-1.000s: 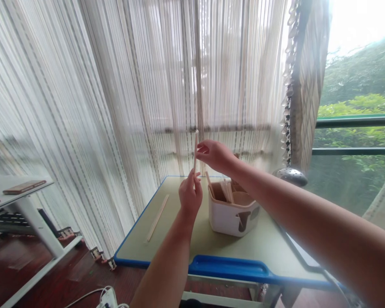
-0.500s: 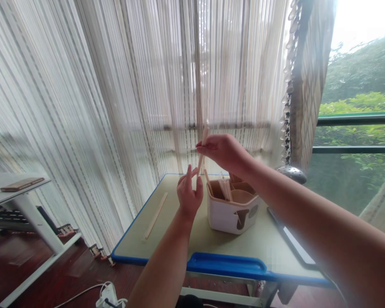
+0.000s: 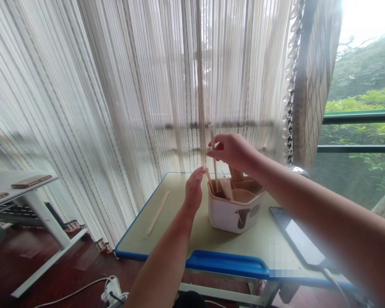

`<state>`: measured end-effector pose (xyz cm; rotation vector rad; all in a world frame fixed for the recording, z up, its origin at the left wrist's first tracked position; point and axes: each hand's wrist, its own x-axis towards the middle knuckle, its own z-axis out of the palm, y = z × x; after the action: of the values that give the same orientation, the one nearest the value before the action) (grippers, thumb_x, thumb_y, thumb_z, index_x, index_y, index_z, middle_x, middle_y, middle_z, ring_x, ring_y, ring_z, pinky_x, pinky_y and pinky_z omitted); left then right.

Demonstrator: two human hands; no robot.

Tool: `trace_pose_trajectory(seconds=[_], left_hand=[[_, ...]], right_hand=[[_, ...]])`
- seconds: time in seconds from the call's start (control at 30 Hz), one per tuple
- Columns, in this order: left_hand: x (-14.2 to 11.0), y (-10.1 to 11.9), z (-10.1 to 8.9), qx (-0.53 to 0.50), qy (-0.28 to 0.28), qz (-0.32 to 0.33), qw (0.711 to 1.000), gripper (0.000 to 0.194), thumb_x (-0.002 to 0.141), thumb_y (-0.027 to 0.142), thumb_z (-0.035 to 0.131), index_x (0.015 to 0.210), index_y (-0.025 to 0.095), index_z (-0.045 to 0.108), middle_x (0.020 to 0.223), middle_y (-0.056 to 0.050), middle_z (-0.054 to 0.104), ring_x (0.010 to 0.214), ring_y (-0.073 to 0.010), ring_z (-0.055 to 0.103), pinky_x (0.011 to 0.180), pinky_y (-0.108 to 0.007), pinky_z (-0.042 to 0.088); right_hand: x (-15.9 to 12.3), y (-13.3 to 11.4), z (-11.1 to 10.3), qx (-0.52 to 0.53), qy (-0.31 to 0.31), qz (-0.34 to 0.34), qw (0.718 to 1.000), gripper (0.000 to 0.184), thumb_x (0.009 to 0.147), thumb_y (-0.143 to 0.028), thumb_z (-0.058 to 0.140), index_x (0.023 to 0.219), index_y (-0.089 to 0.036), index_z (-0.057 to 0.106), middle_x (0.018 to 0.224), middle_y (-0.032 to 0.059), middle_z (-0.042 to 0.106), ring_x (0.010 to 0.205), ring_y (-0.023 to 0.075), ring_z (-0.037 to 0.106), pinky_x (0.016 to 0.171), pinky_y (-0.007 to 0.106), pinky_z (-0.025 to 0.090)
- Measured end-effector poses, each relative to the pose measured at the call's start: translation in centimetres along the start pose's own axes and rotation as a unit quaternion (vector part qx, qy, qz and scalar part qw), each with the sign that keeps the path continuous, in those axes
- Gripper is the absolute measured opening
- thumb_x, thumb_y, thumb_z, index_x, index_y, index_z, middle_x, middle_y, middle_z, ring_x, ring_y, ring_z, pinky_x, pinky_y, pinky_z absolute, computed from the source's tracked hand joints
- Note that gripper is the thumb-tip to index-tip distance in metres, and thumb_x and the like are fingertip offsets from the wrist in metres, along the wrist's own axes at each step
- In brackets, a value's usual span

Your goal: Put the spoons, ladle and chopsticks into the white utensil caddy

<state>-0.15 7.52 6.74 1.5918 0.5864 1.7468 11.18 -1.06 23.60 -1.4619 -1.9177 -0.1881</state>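
My right hand point(image 3: 229, 147) is closed around a pair of chopsticks point(image 3: 212, 136) in a clear wrapper. It holds them upright, with their lower end inside the white caddy point(image 3: 227, 216) on the table. Lower and to the left, my left hand point(image 3: 194, 188) has its fingers together at the top of another pair of chopsticks point(image 3: 209, 179) leaning on the caddy's left rim. Clear-wrapped sticks point(image 3: 226, 188) and brown sticks point(image 3: 235, 174) stand in other parts of the caddy. One more pair of chopsticks point(image 3: 158, 212) lies flat on the left of the table.
The small table point(image 3: 176, 239) has a blue edge and a blue tray point(image 3: 227, 263) at its front. A tablet or phone point(image 3: 297, 235) with a cable lies at the right, under my forearm. Sheer curtains point(image 3: 147, 85) hang behind. A power strip point(image 3: 111, 291) is on the floor.
My right hand has moved slightly right, bringing the wrapped chopsticks from in front of the curtain into the caddy. My left hand has let go of their lower end and reached the chopsticks at the rim.
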Motion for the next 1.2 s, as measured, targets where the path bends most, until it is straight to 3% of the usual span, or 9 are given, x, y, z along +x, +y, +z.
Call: trace_pose_trajectory(seconds=[0.2,0.43,0.9,1.07,1.2], left_hand=[[0.5,0.0,-0.4,-0.016,0.063,-0.023,0.998,0.028,0.086,0.03,0.037,0.099,0.017,0.058,0.097,-0.007,0.068,0.096,-0.0187,0.061,0.083,-0.033,0.044],[0.7,-0.6,-0.5,0.013,0.104,-0.063,0.992,0.023,0.083,0.031,0.041,0.09,0.017,0.058,0.084,-0.005,0.068,0.085,-0.0175,0.061,0.07,-0.029,0.043],[0.7,-0.2,-0.5,0.029,0.11,-0.069,0.991,0.018,0.079,0.03,0.046,0.085,0.017,0.058,0.073,-0.002,0.064,0.074,-0.0153,0.059,0.066,-0.026,0.043],[0.7,-0.3,-0.6,0.025,0.104,-0.071,0.992,0.018,0.079,0.028,0.045,0.086,0.017,0.057,0.075,-0.002,0.065,0.075,-0.0154,0.059,0.066,-0.026,0.042],[0.8,-0.4,-0.5,0.023,0.105,-0.078,0.991,0.018,0.078,0.026,0.044,0.086,0.017,0.058,0.074,-0.002,0.066,0.075,-0.0157,0.06,0.066,-0.027,0.042]], right_hand=[[0.0,-0.1,2.0,-0.06,-0.084,0.048,0.993,0.01,0.068,-0.027,0.065,0.069,-0.017,0.065,0.063,0.0018,0.063,0.056,0.0116,0.053,0.05,0.024,0.035],[-0.1,0.3,2.9,-0.057,-0.125,0.056,0.989,0.014,0.064,-0.031,0.065,0.064,-0.017,0.064,0.055,-0.0005,0.058,0.05,0.0102,0.048,0.045,0.023,0.032],[-0.8,0.3,3.4,0.011,-0.166,0.1,0.981,0.023,0.065,-0.038,0.067,0.074,-0.017,0.07,0.063,0.0021,0.065,0.051,0.0093,0.052,0.048,0.022,0.039],[-0.5,-0.1,2.6,0.007,-0.173,0.126,0.977,0.018,0.065,-0.03,0.062,0.076,-0.02,0.073,0.064,0.0016,0.066,0.052,0.0107,0.052,0.045,0.022,0.037],[-0.3,0.0,2.4,-0.021,-0.169,0.107,0.98,0.018,0.065,-0.022,0.061,0.077,-0.021,0.073,0.061,0.0013,0.065,0.048,0.01,0.05,0.045,0.022,0.036]])
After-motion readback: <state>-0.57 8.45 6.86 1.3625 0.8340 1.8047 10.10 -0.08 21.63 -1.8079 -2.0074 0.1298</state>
